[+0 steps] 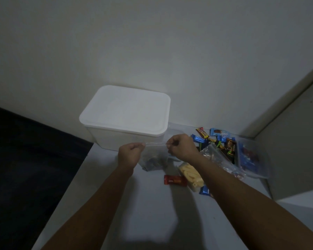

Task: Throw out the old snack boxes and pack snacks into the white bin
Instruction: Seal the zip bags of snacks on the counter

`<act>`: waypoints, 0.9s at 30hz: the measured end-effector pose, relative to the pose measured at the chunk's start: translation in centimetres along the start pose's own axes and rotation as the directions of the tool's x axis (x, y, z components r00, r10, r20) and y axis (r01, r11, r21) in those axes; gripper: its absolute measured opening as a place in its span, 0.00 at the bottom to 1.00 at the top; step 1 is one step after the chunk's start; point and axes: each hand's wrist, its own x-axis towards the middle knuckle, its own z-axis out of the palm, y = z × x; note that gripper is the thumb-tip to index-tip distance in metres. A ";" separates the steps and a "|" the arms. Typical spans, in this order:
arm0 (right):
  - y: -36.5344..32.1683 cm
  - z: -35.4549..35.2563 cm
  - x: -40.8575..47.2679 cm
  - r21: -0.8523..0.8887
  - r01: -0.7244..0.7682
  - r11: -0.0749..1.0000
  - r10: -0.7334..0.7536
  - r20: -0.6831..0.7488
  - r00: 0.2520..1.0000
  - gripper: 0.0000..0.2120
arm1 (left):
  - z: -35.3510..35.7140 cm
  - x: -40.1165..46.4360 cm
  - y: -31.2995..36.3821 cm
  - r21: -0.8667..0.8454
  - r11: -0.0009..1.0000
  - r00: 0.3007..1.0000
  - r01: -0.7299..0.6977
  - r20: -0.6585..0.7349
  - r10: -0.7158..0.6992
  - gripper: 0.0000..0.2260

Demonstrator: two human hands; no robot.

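Note:
The white bin (126, 121) stands against the wall with its lid on. In front of it hangs a clear zip bag (153, 158) with dark snacks inside. My left hand (130, 154) pinches the left end of its top strip and my right hand (182, 146) pinches the right end, both fists closed on it. Loose snacks lie to the right: a red wrapped snack (174, 180), a pack of pale yellow sticks (191, 175), a blue packet (205, 191), and a heap of chocolate bars (222, 143).
A second clear bag (217, 157) lies under my right forearm. A clear plastic container (255, 159) with blue packets sits at the far right by a side wall. The white table (148, 213) ends at the left beside a dark drop (25, 159).

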 end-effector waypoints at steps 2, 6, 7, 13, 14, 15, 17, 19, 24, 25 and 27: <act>0.2 0.0 -0.3 0.068 -0.008 0.998 0.007 0.021 1.000 0.04 | 0.3 -0.1 -0.1 -0.013 1.000 1.000 0.021 -0.016 -0.021 0.08; 0.6 0.1 -0.8 0.208 -0.082 0.975 0.075 0.044 0.996 0.09 | 1.0 -0.2 0.0 -0.114 0.989 0.995 0.098 -0.005 -0.099 0.10; 0.7 0.1 -0.9 0.223 -0.094 0.970 0.089 0.032 0.996 0.09 | 1.1 -0.3 0.0 -0.127 0.987 0.995 0.103 0.001 -0.104 0.09; 1.1 0.0 -1.5 0.266 -0.097 0.959 0.097 0.014 0.995 0.10 | 1.6 -1.1 0.2 -0.119 0.991 0.998 0.067 0.005 -0.067 0.19; 1.0 -0.1 -1.6 0.272 -0.091 0.958 0.089 0.019 0.996 0.10 | 1.6 -1.2 0.2 -0.110 0.992 0.998 0.056 0.012 -0.055 0.19; 1.0 -0.2 -1.6 0.278 -0.088 0.957 0.085 0.025 0.996 0.10 | 1.6 -1.3 0.3 -0.109 0.993 0.999 0.043 0.017 -0.042 0.18; 1.0 -0.2 -1.6 0.283 -0.092 0.955 0.085 0.038 0.996 0.09 | 1.7 -1.6 0.3 -0.113 0.993 0.999 0.027 0.024 -0.025 0.18; 1.0 -0.3 -1.6 0.280 -0.093 0.956 0.086 0.039 0.996 0.09 | 1.7 -1.7 0.3 -0.128 0.992 0.999 0.024 0.028 -0.020 0.18; 0.9 0.0 -1.5 0.245 -0.084 0.966 0.079 0.029 0.996 0.10 | 1.8 -1.7 0.7 -0.169 0.983 0.997 0.065 0.049 -0.057 0.21; 0.8 0.0 -1.4 0.228 -0.081 0.970 0.078 0.024 0.997 0.11 | 1.9 -1.8 0.9 -0.201 0.976 0.996 0.081 0.054 -0.071 0.21; 0.7 0.2 -1.3 0.194 -0.076 0.978 0.074 0.017 0.997 0.12 | 2.1 -1.8 1.1 -0.240 0.966 0.995 0.095 0.057 -0.083 0.22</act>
